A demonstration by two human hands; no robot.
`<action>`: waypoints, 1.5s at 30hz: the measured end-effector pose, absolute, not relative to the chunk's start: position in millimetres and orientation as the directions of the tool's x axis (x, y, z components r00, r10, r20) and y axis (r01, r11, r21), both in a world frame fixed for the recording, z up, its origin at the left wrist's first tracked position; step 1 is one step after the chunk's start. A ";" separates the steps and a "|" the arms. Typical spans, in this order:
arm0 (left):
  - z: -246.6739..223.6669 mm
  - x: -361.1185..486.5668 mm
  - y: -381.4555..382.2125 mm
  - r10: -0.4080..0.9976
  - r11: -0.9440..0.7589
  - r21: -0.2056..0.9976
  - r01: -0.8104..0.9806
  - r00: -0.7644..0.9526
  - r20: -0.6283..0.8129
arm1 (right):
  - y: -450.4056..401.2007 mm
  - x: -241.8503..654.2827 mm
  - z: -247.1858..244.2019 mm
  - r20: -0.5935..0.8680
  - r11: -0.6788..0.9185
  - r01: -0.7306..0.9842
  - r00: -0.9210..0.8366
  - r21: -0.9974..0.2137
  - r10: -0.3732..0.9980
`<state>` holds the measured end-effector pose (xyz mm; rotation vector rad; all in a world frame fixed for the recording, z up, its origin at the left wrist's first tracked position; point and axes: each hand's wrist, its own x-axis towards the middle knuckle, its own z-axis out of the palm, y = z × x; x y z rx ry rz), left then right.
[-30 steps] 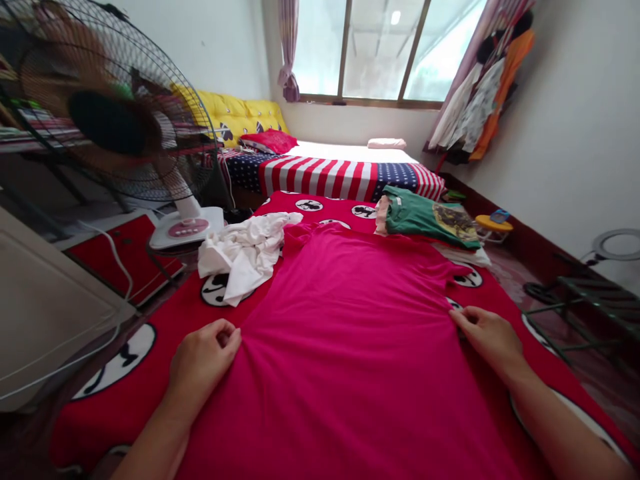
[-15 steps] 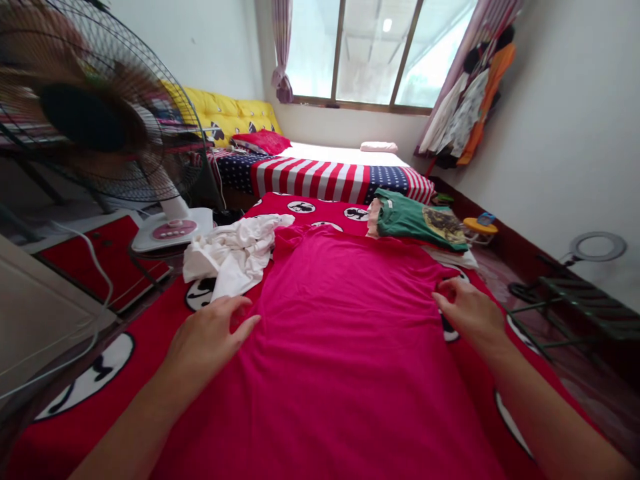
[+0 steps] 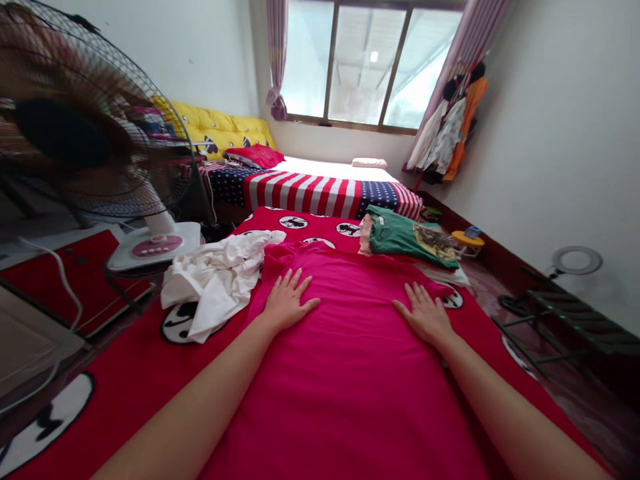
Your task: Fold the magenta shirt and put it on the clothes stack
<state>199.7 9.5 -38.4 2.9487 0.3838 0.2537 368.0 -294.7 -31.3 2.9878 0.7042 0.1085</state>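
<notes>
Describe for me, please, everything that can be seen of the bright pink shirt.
The bright pink shirt is plain on the side that shows and looks like thin, soft knit. It lies spread out on the red patterned cover, short sleeves at the far end, with light creases across it; the near end runs out of the picture. The left hand and right hand rest open on its upper part. Its collar is hard to make out.

The left edge cuts off the fan (image 3: 63,133), its blades blurred. The bottom edge crops the pink shirt (image 3: 345,380). A green shirt (image 3: 400,235) at right mostly hides clothes (image 3: 445,275) beneath; a blue object (image 3: 473,232) farther right is too small to identify.
</notes>
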 end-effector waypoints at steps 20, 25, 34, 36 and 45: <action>-40.2 195.2 5.1 0.270 -0.946 0.241 0.218 0.939 0.214 | -141.2 373.4 -6.5 0.072 -0.760 0.646 0.763 -0.068 0.642; -42.5 196.0 7.8 0.283 -0.934 0.287 0.212 0.931 0.231 | -133.9 327.0 -11.7 0.186 -0.598 0.799 0.599 -0.070 0.779; -27.0 191.0 22.8 0.504 -0.782 0.616 0.094 0.677 0.537 | -141.1 324.0 -40.1 0.174 -0.640 0.743 0.669 -0.196 0.723; -15.7 185.3 33.9 0.630 -0.735 0.659 0.160 0.522 0.575 | -140.9 323.8 -39.1 0.178 -0.636 0.744 0.667 -0.203 0.723; -9.1 176.6 68.7 0.813 -0.563 0.656 0.503 0.480 0.331 | -141.2 321.3 -38.5 0.194 -0.634 0.744 0.667 -0.209 0.719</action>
